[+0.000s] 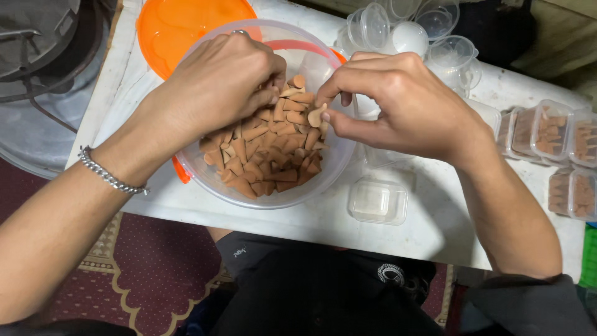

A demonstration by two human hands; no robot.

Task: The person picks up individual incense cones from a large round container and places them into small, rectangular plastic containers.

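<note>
A clear plastic bowl (329,168) on a low white table holds a heap of small tan-brown cones (267,155). My left hand (217,81) rests curled inside the bowl, fingertips gathering several cones at the top of the heap. My right hand (398,93) hovers over the bowl's right rim and pinches a single cone (317,115) between thumb and forefinger. A silver chain bracelet (109,175) circles my left wrist.
An orange lid (180,25) lies behind the bowl. Small empty clear boxes (377,200) sit right of the bowl, a stack of empty ones (410,28) at the back, and filled boxes of cones (550,134) at the far right. A grey metal vessel (37,74) stands left.
</note>
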